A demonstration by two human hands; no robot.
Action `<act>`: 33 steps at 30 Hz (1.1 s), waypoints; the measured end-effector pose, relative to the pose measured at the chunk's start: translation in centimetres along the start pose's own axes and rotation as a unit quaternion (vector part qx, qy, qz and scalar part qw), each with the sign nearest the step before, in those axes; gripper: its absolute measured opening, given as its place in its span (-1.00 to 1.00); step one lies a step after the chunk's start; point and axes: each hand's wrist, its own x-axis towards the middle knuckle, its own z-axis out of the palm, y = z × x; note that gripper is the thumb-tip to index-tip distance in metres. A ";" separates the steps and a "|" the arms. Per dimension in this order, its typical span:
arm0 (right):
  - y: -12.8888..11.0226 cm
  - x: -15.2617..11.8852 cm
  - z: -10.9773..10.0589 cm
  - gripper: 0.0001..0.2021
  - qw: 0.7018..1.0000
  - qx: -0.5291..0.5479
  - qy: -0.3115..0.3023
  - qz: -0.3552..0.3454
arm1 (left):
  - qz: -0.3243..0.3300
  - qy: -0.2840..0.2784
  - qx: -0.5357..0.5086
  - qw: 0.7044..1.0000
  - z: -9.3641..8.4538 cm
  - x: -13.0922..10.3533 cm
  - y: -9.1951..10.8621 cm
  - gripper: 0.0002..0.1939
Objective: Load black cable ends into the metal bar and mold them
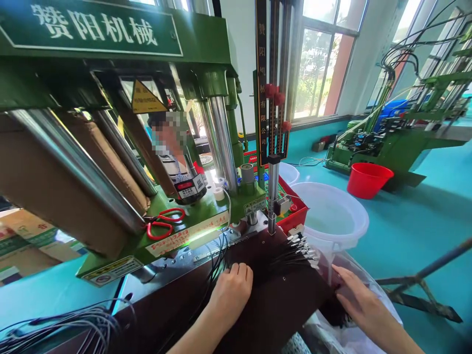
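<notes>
My left hand (232, 290) is closed on the dark board (280, 300), its curled fingers beside thin black cables (218, 260) that run down from the green press (199, 221); what the fingers hold is hidden. My right hand (356, 295) is open over the board's right edge, near a plastic-lined bin, its fingers apart. Between the hands, a bundle of black cables with silvery-white connector ends (304, 250) lies near the board's far right corner. Red-handled scissors (164, 226) rest on the press bed.
Loose black cables (88, 324) lie at the lower left. A white round tub (334, 211) stands beyond the board, with a red bucket (368, 179) farther back. A metal stand leg (424, 295) is at the right. A person (173, 147) is behind the press.
</notes>
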 end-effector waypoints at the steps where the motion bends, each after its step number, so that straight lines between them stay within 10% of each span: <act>1: -1.0 0.2 -0.4 -0.53 1.000 0.017 0.024 -0.003 | 0.002 0.010 -0.002 1.000 0.1 -0.2 0.0 -0.78; 6: -8.4 0.7 -0.3 -0.70 0.931 0.352 -0.047 0.079 | -0.019 0.072 -0.030 0.997 2.0 -0.1 0.2 -0.78; 10: -13.2 2.2 3.8 -0.71 0.623 0.727 -0.178 0.228 | -0.023 0.118 -0.041 0.992 3.6 -0.3 0.3 -0.77; 13: -14.4 4.9 7.3 -0.92 0.525 0.802 -0.091 0.270 | -0.016 0.152 -0.030 0.988 4.1 -0.6 0.3 -0.77; 19: -15.3 8.5 7.4 -0.67 0.585 0.793 0.121 0.120 | -0.037 0.198 -0.026 0.979 4.6 -0.7 0.7 -0.79; 24: -16.1 8.3 4.6 -0.61 0.636 0.769 0.046 0.051 | -0.067 0.232 -0.060 0.969 3.6 -1.0 0.4 -0.77; 33: -15.6 8.5 2.5 -0.72 0.637 0.767 -0.033 0.063 | -0.075 0.210 -0.192 0.956 3.7 -1.6 0.6 -0.72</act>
